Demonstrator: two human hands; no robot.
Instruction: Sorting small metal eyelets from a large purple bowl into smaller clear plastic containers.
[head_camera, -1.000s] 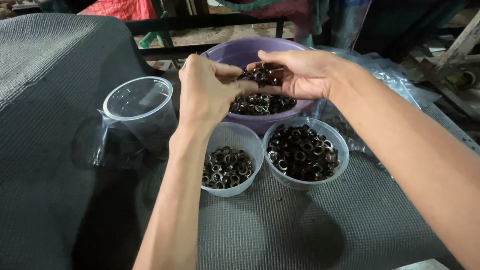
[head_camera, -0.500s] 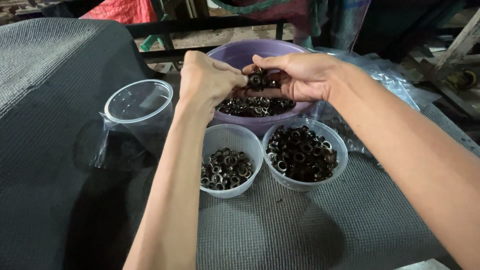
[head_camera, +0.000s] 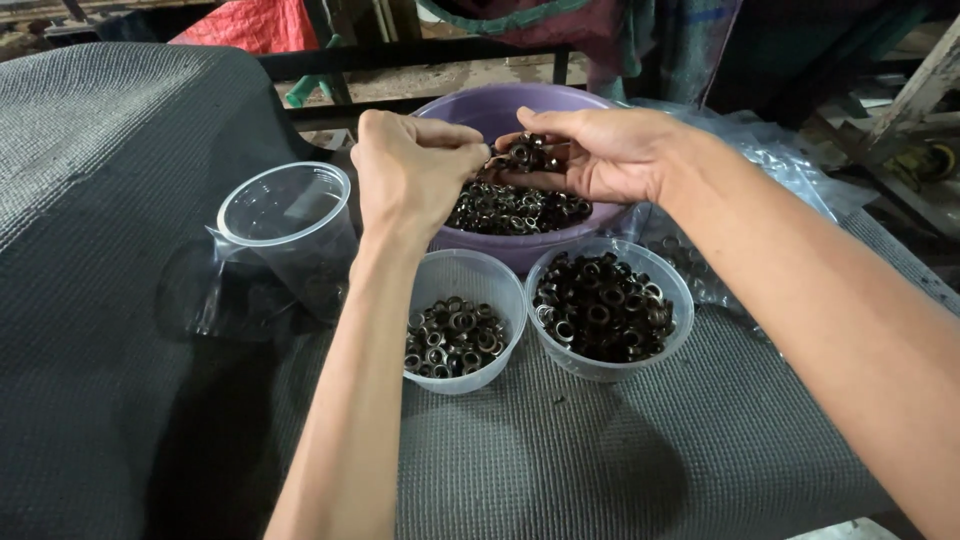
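Over a purple bowl (head_camera: 470, 108) of small dark metal rings (head_camera: 510, 208), my right hand (head_camera: 600, 150) is cupped palm-up with a heap of the rings (head_camera: 527, 152) in it. My left hand (head_camera: 415, 175) is beside it, its fingertips pinched at the edge of that heap; whether a ring is between them I cannot tell. In front of the bowl stand two clear plastic cups: the left cup (head_camera: 465, 275) is partly filled with rings, the right cup (head_camera: 640, 262) is nearly full.
An empty clear cup (head_camera: 285, 225) stands tilted at the left on a dark woven mat (head_camera: 600, 460). Crumpled clear plastic bags (head_camera: 770, 160) lie at the back right. A dark metal rail (head_camera: 440, 55) and red cloth (head_camera: 250, 22) are behind the bowl.
My left hand has moved right and closed in on the heap in my right palm. The right hand has stayed over the purple bowl.
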